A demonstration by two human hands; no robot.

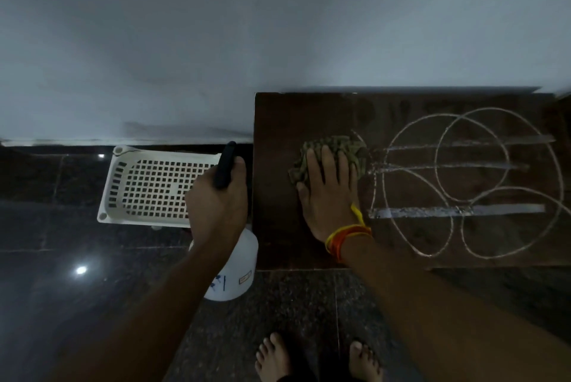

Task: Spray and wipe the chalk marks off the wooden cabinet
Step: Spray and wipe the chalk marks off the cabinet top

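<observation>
Chalk marks (469, 183), loops crossed by bars, cover the right part of the dark cabinet top (278, 122); the left part looks clean. Right hand (330, 196) lies flat, fingers spread, pressing a crumpled green cloth (333, 146) on the top just left of the marks. Left hand (216, 199) is clenched around the black handle of a white spray bottle (234, 270), held beside the cabinet's left edge. White basket (154, 183) on the floor beyond.

A home, by the look of it: dark polished stone floor (77, 227), plain painted wall (185, 41), bare feet (273, 357), wooden cabinet (278, 134).
</observation>
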